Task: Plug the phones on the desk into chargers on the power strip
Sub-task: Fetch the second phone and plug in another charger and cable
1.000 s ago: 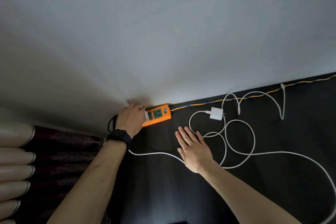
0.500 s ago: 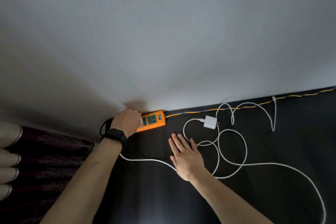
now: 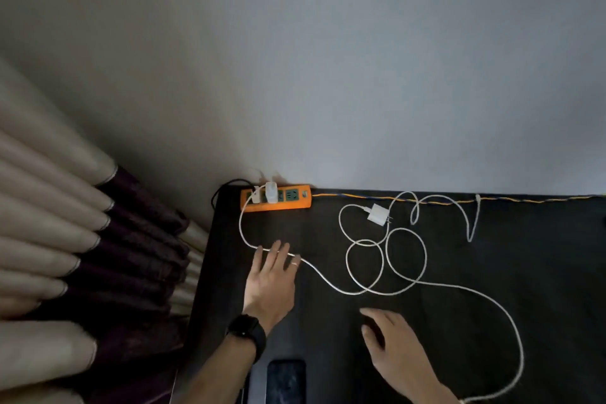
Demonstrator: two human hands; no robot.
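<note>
Orange power strip (image 3: 278, 204) sits at the back left corner of the dark desk (image 3: 492, 256), right up against the wall. One white charger (image 3: 271, 192) is already pushed into it, with a smaller white plug (image 3: 255, 196) just beside it.

The long white cable (image 3: 241, 223) drops off the strip's left end, curves toward the left hand (image 3: 270, 279) and then wanders off right in a big arc. That hand lies flat on the desk, fingers straight and spread, not holding anything. The cable crosses right at its fingertips, and I honestly can't tell if it runs over or under them. There's a black watch (image 3: 247, 333) on that wrist.

The right hand (image 3: 390, 338) is nearer the front edge, a bit blurry, fingers loose and slightly bent, nothing in it.

The messy part: a second, loose charger (image 3: 378, 214) lies unplugged on the desk to the right of the strip, and its coiled cable (image 3: 425, 256) loops over the long one in a couple of places.

One dark phone (image 3: 286, 382) lies at the very bottom, between the forearms, well away from the strip. A yellow-and-blue twisted wire (image 3: 459, 200) runs along the wall, and there's a pleated curtain (image 3: 82, 256) on the left.
</note>
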